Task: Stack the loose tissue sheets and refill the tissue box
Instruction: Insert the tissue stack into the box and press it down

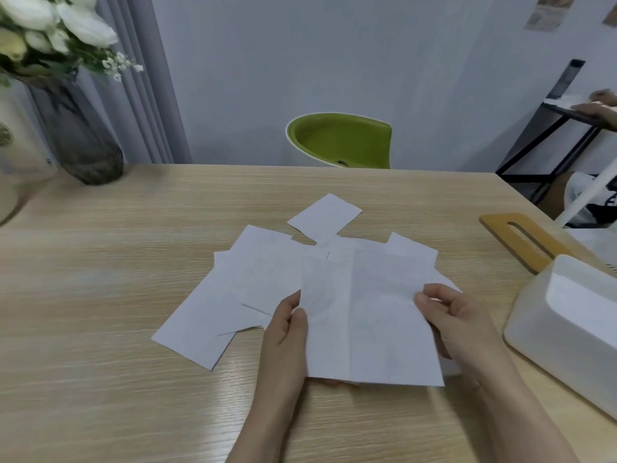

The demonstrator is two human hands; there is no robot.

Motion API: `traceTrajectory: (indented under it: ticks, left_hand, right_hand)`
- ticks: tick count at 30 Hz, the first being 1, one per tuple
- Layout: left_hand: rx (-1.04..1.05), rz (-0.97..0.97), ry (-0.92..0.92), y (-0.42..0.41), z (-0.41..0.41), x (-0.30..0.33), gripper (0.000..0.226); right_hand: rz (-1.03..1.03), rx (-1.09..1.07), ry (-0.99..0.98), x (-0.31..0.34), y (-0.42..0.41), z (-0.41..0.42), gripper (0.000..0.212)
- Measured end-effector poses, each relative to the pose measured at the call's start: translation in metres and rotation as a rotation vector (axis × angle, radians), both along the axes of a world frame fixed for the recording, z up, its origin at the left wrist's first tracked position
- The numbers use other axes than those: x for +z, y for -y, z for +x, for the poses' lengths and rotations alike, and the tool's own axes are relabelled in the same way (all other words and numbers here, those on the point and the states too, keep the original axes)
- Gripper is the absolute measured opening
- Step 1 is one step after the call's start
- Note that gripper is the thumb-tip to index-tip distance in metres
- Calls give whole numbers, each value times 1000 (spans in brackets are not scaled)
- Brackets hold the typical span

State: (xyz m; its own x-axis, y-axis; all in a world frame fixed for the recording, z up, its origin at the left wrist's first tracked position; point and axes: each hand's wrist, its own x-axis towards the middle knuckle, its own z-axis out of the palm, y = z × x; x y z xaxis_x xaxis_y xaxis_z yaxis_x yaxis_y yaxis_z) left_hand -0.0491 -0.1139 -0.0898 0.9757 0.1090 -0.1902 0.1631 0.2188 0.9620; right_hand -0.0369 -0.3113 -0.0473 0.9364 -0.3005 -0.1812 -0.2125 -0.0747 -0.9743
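Tissue sheet (370, 315): I see it held above the table (100, 329), left hand (285, 332) and right hand (457, 319) each pinching a side edge. Loose sheets (233, 295) lie scattered beneath. Tissue box (564, 322) sits open at right (wooden lid (521, 238) beside it).

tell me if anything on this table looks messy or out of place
Loose tissue sheets lie scattered and overlapping at odd angles mid-table. The tissue box stands open on the right, its wooden lid off beside it. Both hands hold one sheet.
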Motion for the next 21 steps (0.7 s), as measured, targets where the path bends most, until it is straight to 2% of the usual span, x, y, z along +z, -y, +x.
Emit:
traceTrajectory:
  ticks: [5, 10, 21]
  left_hand:
    - [13, -8, 1, 0, -1, 3, 31]
    - [19, -31, -9, 0, -1, 4, 30]
    - [-2, -31, -34, 0, -3, 8, 29]
  right_hand:
    - [7, 61, -25, -8, -31, 7, 20]
    - [-29, 116, -25, -7, -41, 8, 13]
    - [-3, 112, -4, -6, -49, 7, 13]
